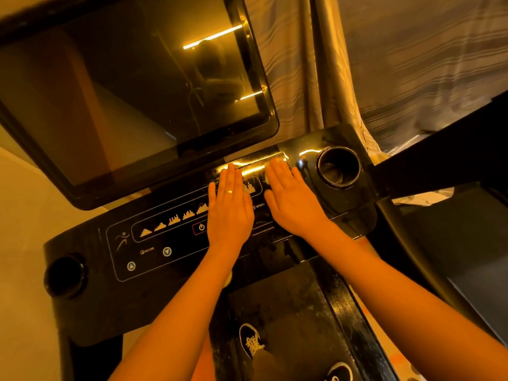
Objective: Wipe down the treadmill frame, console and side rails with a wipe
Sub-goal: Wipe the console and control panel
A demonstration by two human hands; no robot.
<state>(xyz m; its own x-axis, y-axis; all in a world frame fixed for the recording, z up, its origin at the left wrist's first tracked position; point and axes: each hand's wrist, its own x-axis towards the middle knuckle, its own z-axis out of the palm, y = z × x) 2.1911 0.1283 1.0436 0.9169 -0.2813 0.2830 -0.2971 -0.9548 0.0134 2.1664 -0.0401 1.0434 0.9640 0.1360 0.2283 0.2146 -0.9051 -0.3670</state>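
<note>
Forearms, two, bare, entering from the lower edge. Left hand (229, 207): flat, fingers straight and together, palm down on the console (154, 270), right of centre; ring (229, 191) on one finger. Right hand (291, 199): flat likewise, just beside the left, toward the console's right end. Wipe (279, 161): pale patch under the right fingertips at the panel's far edge; cannot tell for certain. Cup holder (338, 166): right corner, just beside the right hand. Second cup holder (65, 274): left corner. Screen (123, 92): dark, above the far edge. Shoe (251, 340): on the belt (288, 298) below.
</note>
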